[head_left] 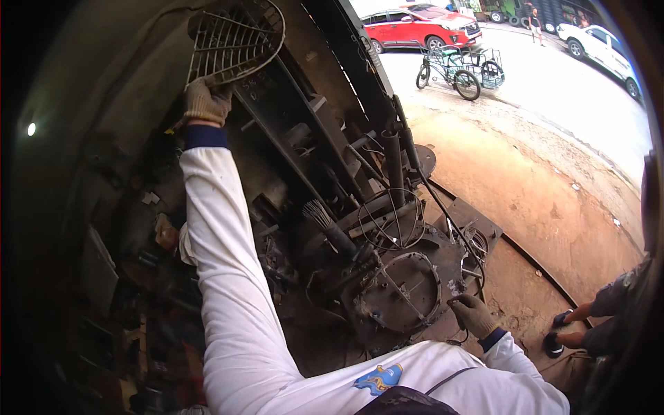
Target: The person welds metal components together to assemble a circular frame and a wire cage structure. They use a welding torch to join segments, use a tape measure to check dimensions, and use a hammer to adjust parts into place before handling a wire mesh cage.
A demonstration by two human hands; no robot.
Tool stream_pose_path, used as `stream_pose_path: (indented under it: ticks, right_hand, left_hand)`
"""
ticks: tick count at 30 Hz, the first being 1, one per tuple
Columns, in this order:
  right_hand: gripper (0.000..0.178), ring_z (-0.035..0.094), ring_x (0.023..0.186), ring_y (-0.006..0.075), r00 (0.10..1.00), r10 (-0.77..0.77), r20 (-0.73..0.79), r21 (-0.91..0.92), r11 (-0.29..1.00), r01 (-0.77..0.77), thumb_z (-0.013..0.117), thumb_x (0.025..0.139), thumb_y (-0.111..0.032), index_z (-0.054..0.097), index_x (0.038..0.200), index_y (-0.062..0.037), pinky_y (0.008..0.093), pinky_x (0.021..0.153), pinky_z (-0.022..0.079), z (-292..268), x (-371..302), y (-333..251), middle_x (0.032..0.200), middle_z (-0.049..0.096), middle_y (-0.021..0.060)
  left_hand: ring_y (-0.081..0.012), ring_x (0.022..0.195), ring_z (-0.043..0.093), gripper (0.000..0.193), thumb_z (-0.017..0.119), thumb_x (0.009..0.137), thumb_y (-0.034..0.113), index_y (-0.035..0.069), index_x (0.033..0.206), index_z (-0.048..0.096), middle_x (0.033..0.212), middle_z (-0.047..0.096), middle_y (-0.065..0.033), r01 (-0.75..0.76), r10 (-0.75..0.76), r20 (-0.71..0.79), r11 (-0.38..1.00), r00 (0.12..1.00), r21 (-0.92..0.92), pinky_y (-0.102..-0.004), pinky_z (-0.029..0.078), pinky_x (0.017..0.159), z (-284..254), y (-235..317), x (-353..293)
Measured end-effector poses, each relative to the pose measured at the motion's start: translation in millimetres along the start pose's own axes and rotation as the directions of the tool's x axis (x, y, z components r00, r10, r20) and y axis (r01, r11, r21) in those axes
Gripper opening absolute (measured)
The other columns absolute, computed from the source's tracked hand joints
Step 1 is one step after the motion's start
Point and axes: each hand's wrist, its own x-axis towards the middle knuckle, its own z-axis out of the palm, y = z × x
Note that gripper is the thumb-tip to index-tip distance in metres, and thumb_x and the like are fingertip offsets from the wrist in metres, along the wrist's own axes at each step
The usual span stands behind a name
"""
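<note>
My left hand (pixel 206 101), in a tan work glove on a white sleeve, reaches far up and grips the lower edge of a round wire fan guard (pixel 234 40) held against a dark metal rack. My right hand (pixel 473 314), also gloved, rests low at the right edge of a dark round metal plate (pixel 404 294) with a wire ring on it. Its fingers are curled on the plate's edge or on wire there. More wire rings (pixel 394 218) stand just behind the plate.
A dark metal shelf frame (pixel 304 131) full of scrap parts rises at the centre. A brush (pixel 325 221) leans near the plate. Another person's sandalled feet (pixel 564 332) stand at the right. Beyond lie an orange dirt floor, a cargo tricycle (pixel 460 69) and parked cars (pixel 418 26).
</note>
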Motion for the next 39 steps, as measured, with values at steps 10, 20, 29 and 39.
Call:
stream_pose_path:
  ticks: [10,20,29,39]
  right_hand:
    - [0.064,0.053,0.071,0.0092,0.95,-0.312,-0.009,0.333,0.895,0.297,0.042,0.104,-0.06,0.057,0.134,-0.0055,0.0275,0.065,0.047,-22,38,-38,0.082,0.051,-0.001]
    - [0.061,0.056,0.088,0.0143,0.948,-0.276,-0.16,0.517,0.794,0.319,0.068,0.089,-0.045,0.057,0.131,-0.003,0.0313,0.082,0.051,-96,26,-32,0.098,0.06,0.0033]
    - [0.085,0.06,0.092,0.0129,0.985,-0.166,0.036,0.331,0.933,0.145,0.085,0.069,-0.056,0.059,0.125,0.0012,0.0304,0.08,0.052,-204,51,-34,0.103,0.064,0.0037]
    - [0.049,0.067,0.087,0.0239,0.841,-0.244,0.483,-0.586,0.623,0.517,0.091,0.07,-0.036,0.069,0.1,-0.003,0.0345,0.074,0.053,-220,138,-125,0.09,0.068,0.0134]
  left_hand:
    - [-0.0342,0.085,0.074,0.029,0.054,0.092,0.007,-0.009,0.115,0.063,0.11,0.072,-0.0204,0.589,-0.565,0.188,0.799,0.804,-0.121,-0.0485,0.065,0.08,-57,-202,-280]
    - [-0.0235,0.094,0.075,0.024,0.064,0.091,0.001,-0.006,0.113,0.068,0.108,0.075,-0.0177,0.103,-0.521,0.653,0.818,0.549,0.566,-0.0343,0.062,0.079,-35,-366,-457]
    - [-0.0223,0.089,0.074,0.035,0.062,0.098,0.013,0.0,0.131,0.06,0.11,0.073,-0.0156,0.939,-0.909,0.251,0.343,0.333,-0.001,-0.0327,0.063,0.071,52,-448,-483]
    - [-0.0338,0.12,0.063,0.066,0.034,0.107,0.056,0.004,0.148,0.043,0.137,0.057,-0.0263,0.472,-0.76,0.069,0.327,0.646,-0.818,-0.0521,0.049,0.108,90,-449,-544]
